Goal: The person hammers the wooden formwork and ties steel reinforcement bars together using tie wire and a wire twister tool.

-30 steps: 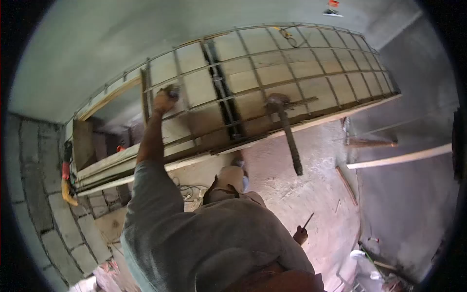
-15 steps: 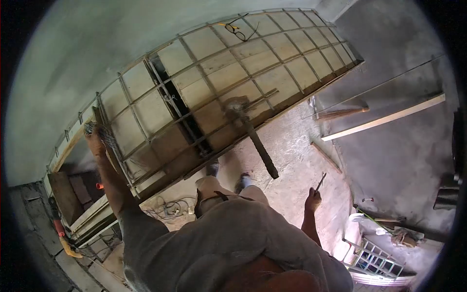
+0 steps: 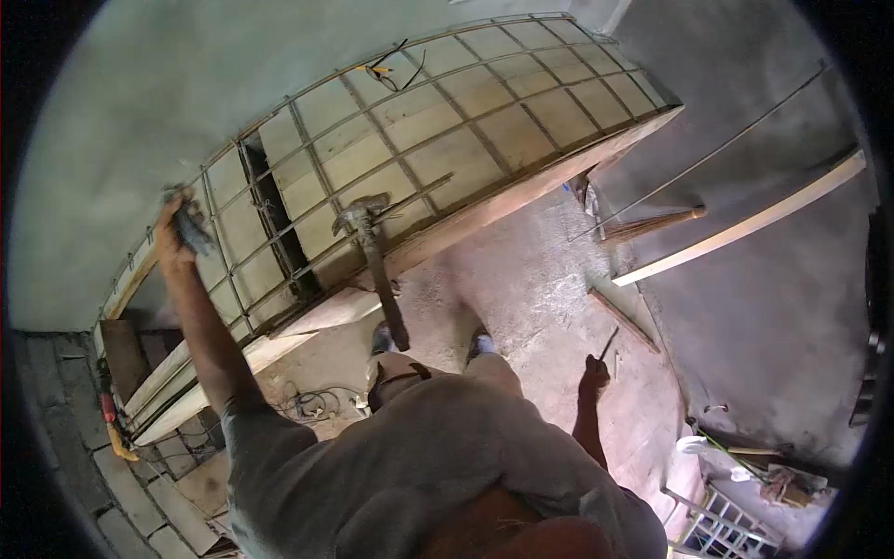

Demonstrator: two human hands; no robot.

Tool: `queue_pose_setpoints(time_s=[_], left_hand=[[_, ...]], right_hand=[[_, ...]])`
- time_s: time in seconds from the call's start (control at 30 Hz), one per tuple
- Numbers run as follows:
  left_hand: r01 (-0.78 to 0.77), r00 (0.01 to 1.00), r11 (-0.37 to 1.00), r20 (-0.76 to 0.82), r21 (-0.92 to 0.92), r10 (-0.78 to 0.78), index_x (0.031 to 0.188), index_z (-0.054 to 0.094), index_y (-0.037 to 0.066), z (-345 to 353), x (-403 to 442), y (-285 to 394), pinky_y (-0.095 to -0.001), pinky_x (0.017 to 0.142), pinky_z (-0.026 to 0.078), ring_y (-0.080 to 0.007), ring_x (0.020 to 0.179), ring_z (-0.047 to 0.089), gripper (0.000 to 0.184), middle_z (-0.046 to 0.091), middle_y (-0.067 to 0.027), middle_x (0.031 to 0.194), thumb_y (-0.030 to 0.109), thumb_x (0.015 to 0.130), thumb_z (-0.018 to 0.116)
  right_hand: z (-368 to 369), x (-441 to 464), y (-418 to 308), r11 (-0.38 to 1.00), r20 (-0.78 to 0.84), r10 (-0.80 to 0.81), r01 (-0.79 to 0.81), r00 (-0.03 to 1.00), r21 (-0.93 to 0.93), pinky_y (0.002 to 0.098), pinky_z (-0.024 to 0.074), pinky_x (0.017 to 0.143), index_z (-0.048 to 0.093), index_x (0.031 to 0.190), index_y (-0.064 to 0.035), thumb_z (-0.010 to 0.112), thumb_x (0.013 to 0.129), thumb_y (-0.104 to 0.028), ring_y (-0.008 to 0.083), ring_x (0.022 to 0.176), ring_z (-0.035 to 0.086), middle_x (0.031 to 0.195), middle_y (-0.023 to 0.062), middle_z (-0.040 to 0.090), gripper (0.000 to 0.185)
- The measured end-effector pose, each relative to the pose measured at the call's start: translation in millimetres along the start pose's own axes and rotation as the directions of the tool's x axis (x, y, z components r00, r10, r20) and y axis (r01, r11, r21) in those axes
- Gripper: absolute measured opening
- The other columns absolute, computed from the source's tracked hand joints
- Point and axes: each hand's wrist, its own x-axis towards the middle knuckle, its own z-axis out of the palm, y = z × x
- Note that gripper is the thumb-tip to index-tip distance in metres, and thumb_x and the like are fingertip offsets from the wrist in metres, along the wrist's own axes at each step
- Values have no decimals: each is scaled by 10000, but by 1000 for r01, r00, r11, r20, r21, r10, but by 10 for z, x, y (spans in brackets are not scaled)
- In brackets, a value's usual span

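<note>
My left hand is raised at the left end of the formwork, beside the wall, closed around a blurred grey bundle of thin wire. Next to it runs a grid of steel bars laid over pale wooden boards. A hammer rests on the grid's near edge, its handle sticking out over the floor. Low on the right, away from the boards, my right hand is closed on a thin dark rod-like tool pointing up.
Eyeglasses and a yellow pencil lie on the far bars. A dark gap splits the boards. Rightward are a broom, a long plank and a ladder. Cables lie on the floor.
The view has shifted, so grid and hammer appear further left. My left hand with the wire has moved up along the grid's end. My right hand still holds the thin tool.
</note>
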Motion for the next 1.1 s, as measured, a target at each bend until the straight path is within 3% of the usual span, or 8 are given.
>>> queue_pose_setpoints(time_s=[0.37,0.57,0.63,0.7,0.93,1.03,1.07,1.1], left_hand=[[423,850,877,236,229,-472,924,630,24,3925,-343,-2063,-318,498,464,-177,581,580,245,611,-57,728,96,707,716],[73,939,755,210,652,-273,810,640,-49,4682,472,-4085,-393,585,494,-254,645,618,204,650,-152,769,114,689,665],[-40,939,595,234,803,-253,870,650,-52,4702,711,-4797,-444,665,505,-327,750,651,319,666,-203,824,216,696,657],[-279,891,268,352,922,-286,942,660,-21,4968,604,-4476,-464,693,508,-368,841,651,360,666,-227,895,267,728,628],[-374,865,104,388,921,-318,950,676,25,5134,768,-4438,-497,755,506,-361,843,650,307,666,-200,913,266,779,591],[-472,845,179,501,863,-189,986,662,36,4949,1143,-3818,-455,804,492,-376,882,620,345,641,-213,962,343,844,597],[-217,974,408,227,887,24,1041,638,39,4479,1631,-4248,-441,821,479,-376,907,600,349,631,-206,961,311,823,653],[-314,916,259,219,913,336,1102,600,22,4422,1807,-3884,-441,845,467,-371,969,580,412,617,-210,1008,261,783,704]], right_hand=[[-78,1253,10,915,130,135,-174,982,365,267,311,410,576,703,-87,619,872,-246,80,449,385,525,-44,403,236],[80,1754,-777,891,218,96,-182,971,416,286,341,433,575,714,-72,623,857,-242,99,474,404,559,-26,445,227],[128,2029,-759,958,70,-214,195,974,212,363,406,543,584,717,13,582,889,-188,187,584,474,618,65,509,264],[180,2362,-549,981,77,-104,89,992,171,362,392,529,587,717,7,571,894,-164,179,570,455,619,81,519,246],[-36,3072,-750,993,-70,97,-91,993,78,322,326,489,514,655,-40,622,878,-261,136,544,392,560,7,442,331],[-55,3285,-1218,999,-94,-55,54,994,-3,332,350,508,526,680,-31,621,880,-258,151,563,395,572,29,457,317],[-43,3394,-1164,998,-56,-33,31,998,-48,330,362,498,610,745,-14,594,881,-254,117,555,447,608,27,537,276],[29,3540,-1003,998,-21,-43,42,999,-48,330,362,498,610,745,-14,594,881,-254,117,555,447,608,27,537,276]])
